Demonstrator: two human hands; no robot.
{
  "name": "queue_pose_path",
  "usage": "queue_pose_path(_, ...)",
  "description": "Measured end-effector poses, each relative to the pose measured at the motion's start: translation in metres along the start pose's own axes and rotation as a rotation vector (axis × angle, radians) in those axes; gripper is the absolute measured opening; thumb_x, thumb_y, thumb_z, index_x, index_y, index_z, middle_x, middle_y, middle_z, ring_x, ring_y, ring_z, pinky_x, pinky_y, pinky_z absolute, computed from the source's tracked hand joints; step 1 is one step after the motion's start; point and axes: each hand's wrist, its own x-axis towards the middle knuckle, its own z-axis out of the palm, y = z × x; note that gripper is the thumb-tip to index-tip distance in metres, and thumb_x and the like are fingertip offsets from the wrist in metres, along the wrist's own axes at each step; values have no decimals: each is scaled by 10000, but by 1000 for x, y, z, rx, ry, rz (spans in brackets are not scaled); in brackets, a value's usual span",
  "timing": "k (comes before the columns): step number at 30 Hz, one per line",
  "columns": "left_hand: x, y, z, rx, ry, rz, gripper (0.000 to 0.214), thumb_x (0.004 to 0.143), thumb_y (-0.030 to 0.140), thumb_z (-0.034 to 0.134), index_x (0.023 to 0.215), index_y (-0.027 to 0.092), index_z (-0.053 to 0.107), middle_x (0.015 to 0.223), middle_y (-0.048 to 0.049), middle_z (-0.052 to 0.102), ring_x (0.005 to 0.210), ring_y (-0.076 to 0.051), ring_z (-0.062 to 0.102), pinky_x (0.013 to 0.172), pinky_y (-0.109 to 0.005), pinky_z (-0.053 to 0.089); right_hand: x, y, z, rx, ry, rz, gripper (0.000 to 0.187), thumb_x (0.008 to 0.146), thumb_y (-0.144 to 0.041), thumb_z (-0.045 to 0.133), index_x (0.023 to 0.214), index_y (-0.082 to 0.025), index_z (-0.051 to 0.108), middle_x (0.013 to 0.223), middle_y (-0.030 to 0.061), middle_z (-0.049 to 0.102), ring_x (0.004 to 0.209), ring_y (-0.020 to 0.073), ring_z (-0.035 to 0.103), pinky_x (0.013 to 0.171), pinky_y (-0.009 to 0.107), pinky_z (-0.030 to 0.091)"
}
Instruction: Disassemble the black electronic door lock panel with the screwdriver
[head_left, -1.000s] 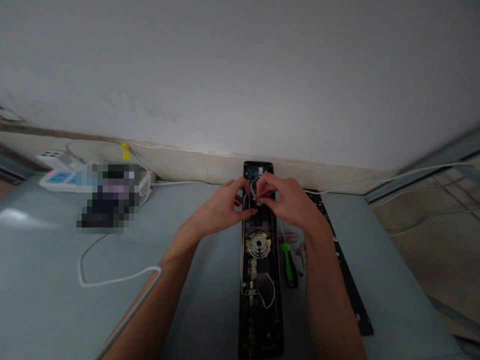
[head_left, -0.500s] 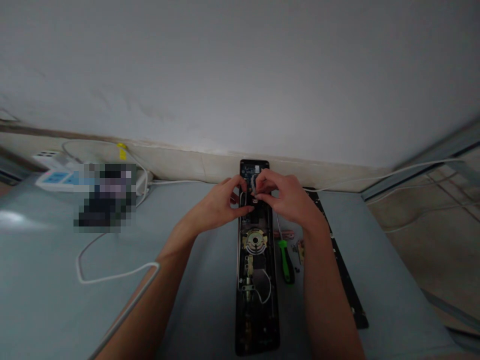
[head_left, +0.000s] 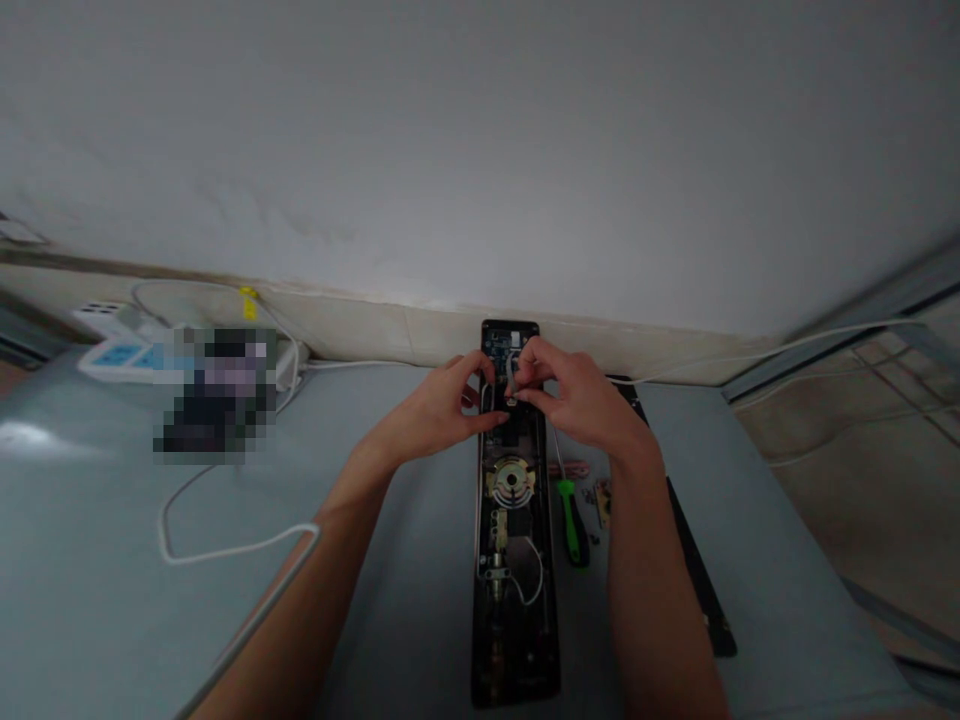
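Note:
A long black door-lock panel (head_left: 517,632), its back open, lies lengthwise before me with its circuit board, round metal part and wiring exposed. My left hand (head_left: 442,405) grips its left edge near the far end, thumb reaching over the inside and fingers curled at the side. Between the thumb and forefinger of my right hand (head_left: 570,390) is a short pale cable (head_left: 512,368), pinched just above a small white connector (head_left: 511,402) on the board. Whether the plug is seated cannot be made out.
A green-and-black screwdriver (head_left: 572,525) lies right of the panel, near small screws and a brass-coloured plate (head_left: 602,502). A long black plate (head_left: 701,570) is partly under my right arm. At left stand a white power strip (head_left: 112,360) and a looping white cord (head_left: 225,552).
My right fingers have shifted very slightly nearer along the pale cable, close to the white connector. My left hand keeps its place on the panel.

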Motion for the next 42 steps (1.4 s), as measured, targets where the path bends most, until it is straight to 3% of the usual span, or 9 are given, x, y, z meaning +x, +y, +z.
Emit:
queue_pose_path(18,-1,-4,1,0,-3,18,298,833,312,742,1043,202,563,1072,-46,648,856,-174,620,808,-363,586,0,-1,-1,-73,7,11,199,856,-166,626,872,-260,451,874,-13,682,897,184,685,802,317,471)
queue_pose_path(29,-1,-2,0,26,-11,10,316,838,318,743,1073,190,575,1086,-55,660,848,-175,634,801,-359,581,5,-3,5,-199,-3,-9,196,840,-125,603,823,-250,453,760,-25,593,713,152,550,677,311,363)
queue_pose_path(42,0,0,-1,36,1,5,333,814,319,763,1068,196,586,1071,-51,670,820,-176,642,770,-352,576,5,-5,7,-186,-19,-24,234,790,-55,595,799,-249,463,730,-36,597,687,143,567,658,301,380)
